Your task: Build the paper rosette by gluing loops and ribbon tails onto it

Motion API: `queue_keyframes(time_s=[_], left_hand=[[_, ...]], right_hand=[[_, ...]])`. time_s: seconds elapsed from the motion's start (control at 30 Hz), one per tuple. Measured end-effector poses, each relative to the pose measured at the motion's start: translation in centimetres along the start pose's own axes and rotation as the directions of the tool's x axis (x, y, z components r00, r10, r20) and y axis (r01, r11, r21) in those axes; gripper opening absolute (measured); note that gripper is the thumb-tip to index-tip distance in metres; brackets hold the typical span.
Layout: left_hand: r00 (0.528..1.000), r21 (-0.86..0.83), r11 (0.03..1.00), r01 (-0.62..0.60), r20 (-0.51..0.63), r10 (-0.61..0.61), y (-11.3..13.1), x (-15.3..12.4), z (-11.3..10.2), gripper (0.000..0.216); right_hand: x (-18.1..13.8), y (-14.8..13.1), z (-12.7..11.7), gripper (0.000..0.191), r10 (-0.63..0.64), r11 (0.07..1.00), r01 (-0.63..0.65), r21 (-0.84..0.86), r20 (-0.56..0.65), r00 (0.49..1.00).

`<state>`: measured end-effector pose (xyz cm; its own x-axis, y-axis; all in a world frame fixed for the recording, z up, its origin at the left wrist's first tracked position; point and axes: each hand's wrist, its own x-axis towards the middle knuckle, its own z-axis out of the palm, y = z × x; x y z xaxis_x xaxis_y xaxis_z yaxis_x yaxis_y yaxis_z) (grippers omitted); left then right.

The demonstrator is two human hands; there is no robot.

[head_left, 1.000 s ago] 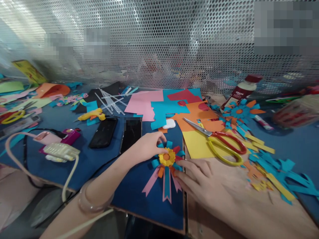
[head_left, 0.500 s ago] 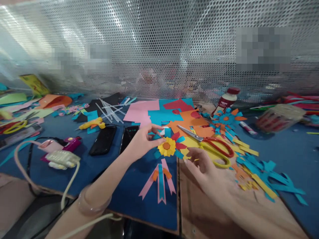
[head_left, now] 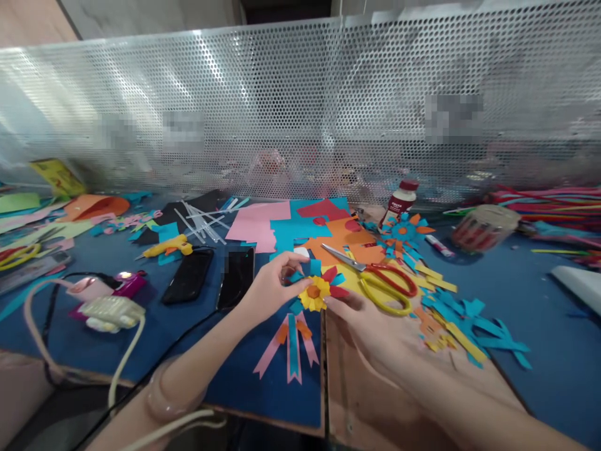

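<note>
A paper flower (head_left: 315,292) with a yellow ruffled disc, an orange middle and blue and red petals is lifted just above the blue mat (head_left: 197,313). My left hand (head_left: 272,285) pinches its left petals. From the right, my right hand (head_left: 370,326) grips its lower red petal between thumb and fingers. Below the flower, pink, blue and orange paper ribbon tails (head_left: 288,341) lie flat on the mat, apart from the flower.
Red and yellow scissors (head_left: 375,279) lie on orange and yellow paper right of the flower. Two dark phones (head_left: 211,275), a yellow glue gun (head_left: 166,247), glue sticks, a glue bottle (head_left: 399,200) and paper scraps (head_left: 464,319) lie around. A perforated metal screen (head_left: 300,106) stands behind.
The flower was pressed onto the ribbon tails a second ago; my left hand lifted it off them, and my right hand has now closed on its right side.
</note>
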<state>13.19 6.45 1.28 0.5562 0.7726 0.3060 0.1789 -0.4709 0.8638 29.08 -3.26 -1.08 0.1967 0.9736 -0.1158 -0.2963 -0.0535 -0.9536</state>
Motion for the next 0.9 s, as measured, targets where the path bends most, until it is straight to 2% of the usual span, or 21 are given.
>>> queue_keyframes(time_s=[0.17, 0.37, 0.5, 0.6, 0.7, 0.9], left_hand=[[1.000, -0.005, 1.000, -0.017, -0.010, 0.017, -0.09, -0.17, 0.39, 0.033], [1.000, -0.043, 0.999, 0.021, -0.011, -0.022, -0.16, -0.17, 0.76, 0.038], [0.999, -0.108, 0.993, 0.048, 0.017, -0.047, 0.08, -0.30, 0.94, 0.054], [0.990, -0.122, 0.985, 0.123, 0.079, -0.114, 0.12, -0.39, 0.99, 0.063], [0.983, -0.127, 0.979, 0.158, 0.110, -0.145, 0.05, -0.41, 0.95, 0.060], [0.993, -0.105, 0.989, 0.100, 0.078, -0.093, 0.06, -0.31, 0.97, 0.051]], right_hand=[[-0.17, 0.01, -0.09, 0.034, 0.005, 0.998, -0.009, -0.066, -0.057, 0.998], [-0.11, 0.33, -0.26, 0.032, -0.011, 0.992, -0.004, -0.124, -0.124, 0.992], [-0.22, 0.35, -0.37, 0.033, -0.056, 0.989, 0.037, -0.140, -0.132, 0.990], [-0.26, 0.29, -0.54, 0.033, -0.077, 0.985, 0.054, -0.166, -0.137, 0.988], [-0.33, 0.21, -0.60, 0.033, -0.073, 0.982, 0.048, -0.183, -0.134, 0.988], [-0.63, -0.05, -0.27, 0.035, -0.081, 0.985, 0.066, -0.158, -0.092, 0.993]])
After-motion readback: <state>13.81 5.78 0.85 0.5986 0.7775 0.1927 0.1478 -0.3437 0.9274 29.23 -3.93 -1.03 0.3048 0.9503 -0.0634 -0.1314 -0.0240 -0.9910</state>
